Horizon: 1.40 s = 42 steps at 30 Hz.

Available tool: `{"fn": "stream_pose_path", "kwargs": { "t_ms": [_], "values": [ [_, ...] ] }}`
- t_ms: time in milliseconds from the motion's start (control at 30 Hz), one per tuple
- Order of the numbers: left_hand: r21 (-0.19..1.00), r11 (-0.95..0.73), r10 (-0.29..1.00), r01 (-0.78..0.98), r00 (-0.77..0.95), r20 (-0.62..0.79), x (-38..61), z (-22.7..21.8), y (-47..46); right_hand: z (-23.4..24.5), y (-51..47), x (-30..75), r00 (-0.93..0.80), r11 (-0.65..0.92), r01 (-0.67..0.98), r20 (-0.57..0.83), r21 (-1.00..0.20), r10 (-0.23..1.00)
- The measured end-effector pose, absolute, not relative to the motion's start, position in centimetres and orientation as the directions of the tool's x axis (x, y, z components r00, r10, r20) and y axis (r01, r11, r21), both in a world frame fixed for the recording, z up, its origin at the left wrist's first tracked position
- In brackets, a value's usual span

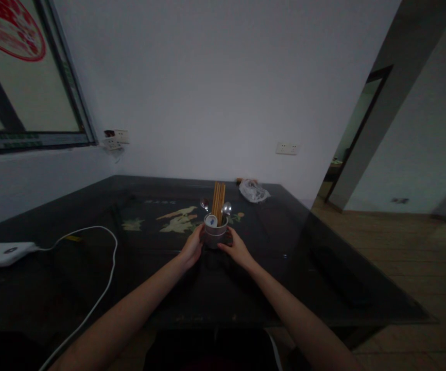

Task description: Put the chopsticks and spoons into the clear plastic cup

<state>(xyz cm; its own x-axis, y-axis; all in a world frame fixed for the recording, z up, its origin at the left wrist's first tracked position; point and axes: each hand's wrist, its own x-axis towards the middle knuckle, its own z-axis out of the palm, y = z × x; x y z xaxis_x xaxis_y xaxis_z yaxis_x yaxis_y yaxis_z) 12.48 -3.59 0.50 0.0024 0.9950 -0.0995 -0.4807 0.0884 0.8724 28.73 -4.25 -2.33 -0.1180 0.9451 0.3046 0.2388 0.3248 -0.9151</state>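
Note:
A round utensil holder [215, 239] is at the middle of the dark table [269, 288]. Wooden chopsticks [219, 198] stand upright in it, with a metal spoon [227, 208] on the right and another spoon [204, 203] leaning left. A white piece with a blue mark [211, 221], perhaps a ceramic spoon, shows at the holder's front rim. My left hand [192, 246] is curved round the holder's left side. My right hand [238, 248] grips its right side, thumb across the front. Both hands' far fingers are partly hidden behind the holder.
A crumpled clear plastic bag [254, 190] lies at the table's back edge. At the left sits a white device [4, 254] with a white cable [114, 257] curving toward the front edge. A dark flat object [341, 275] lies on the right. A wall [207, 103] stands behind the table.

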Motion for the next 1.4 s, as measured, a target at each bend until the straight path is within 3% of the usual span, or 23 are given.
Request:
{"fn": "stream_pose_path", "kwargs": {
  "t_ms": [200,667,1233,1400],
  "values": [
    [0.882,0.058,0.998,-0.468,0.059,-0.035,12.9,0.6,-4.4,-1.9,-4.6,28.4,-0.142,0.351,0.278,0.324,-0.894,0.936],
    [0.879,0.076,0.995,-0.47,0.099,-0.033,13.2,0.6,-4.9,-1.7,-4.5,28.6,-0.112,0.364,0.356,0.347,-0.861,0.931],
    [0.914,0.03,0.987,-0.404,0.157,0.038,14.0,-0.7,-4.8,-1.3,-4.1,30.0,-0.009,0.291,0.311,0.303,-0.905,0.953],
    [0.931,-0.054,0.968,-0.36,0.209,0.137,14.7,-1.4,-4.5,-2.1,-3.3,31.3,-0.013,0.305,0.265,0.313,-0.915,0.95]
  ]
}}
